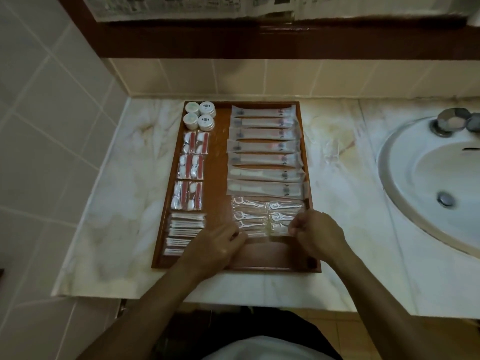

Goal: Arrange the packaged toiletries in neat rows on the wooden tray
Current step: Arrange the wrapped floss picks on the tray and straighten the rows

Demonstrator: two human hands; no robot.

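- Head view: the wooden tray (pixel 220 162) lies on the marble desk (pixel 350 203) beside the sink (pixel 428 183), and is mostly filled.
- On the tray's left side, from far to near, are round white tubs (pixel 199 116), red-and-white packets (pixel 191 170) and flat white sachets (pixel 185 233); on its right side is a row of long toothbrush sleeves (pixel 265 152).
- The clear floss-pick packets (pixel 267 216) sit at the near right of the tray, in two short columns.
- The left hand (pixel 218 245) rests with curled fingers at the nearest packet's left end; whether it truly pinches the packet I cannot tell.
- The right hand (pixel 317 232) pinches the right end of the same row.
- These packets look feather-light, thin and slippery, so they likely slide or bunch easily; holding the sealed ends and nudging gently seems wisest.
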